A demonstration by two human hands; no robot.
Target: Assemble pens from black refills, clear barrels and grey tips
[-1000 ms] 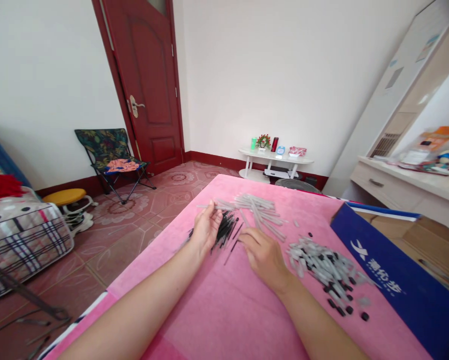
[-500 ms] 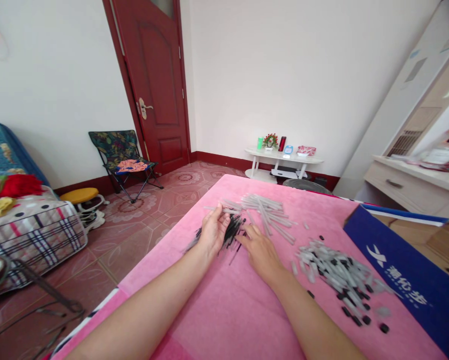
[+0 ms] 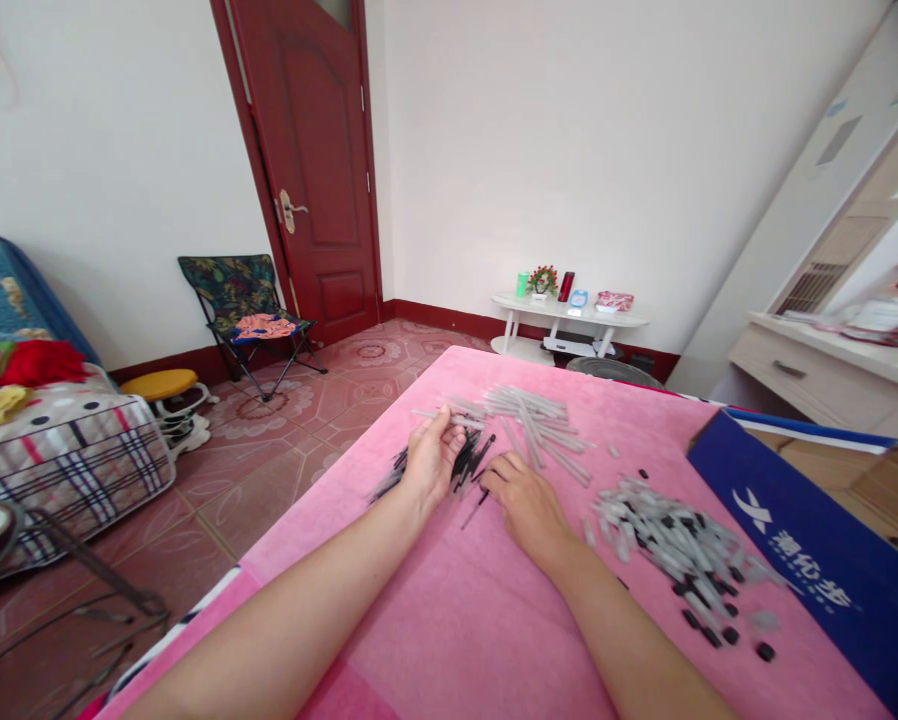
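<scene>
Pinching a pale tube (image 3: 470, 424) in the left hand (image 3: 428, 460) near the centre of the frame, holding its long axis almost level and sloping it slightly down to the right. Pointing one end out leftwards past the fingertips, the other rightwards. Nearly closing thumb and forefinger on it, loosely curling the other fingers beside a bundle of black rods (image 3: 470, 458) slanting from lower left to upper right.

Bending the fingers of the right hand (image 3: 524, 500), just right of centre, and touching a thin dark rod (image 3: 474, 512) with the fingertips. Aiming its long axis from lower left up to those fingertips at upper right. Not telling from this view whether gripping it or merely touching.

Having loose pale tubes (image 3: 528, 402) lying above the right hand, mostly slanting down rightwards on the pink surface (image 3: 449, 620). Having a heap of clear and black pieces (image 3: 655, 530) lying right of centre, near a blue box (image 3: 794, 560) at the right edge.
</scene>
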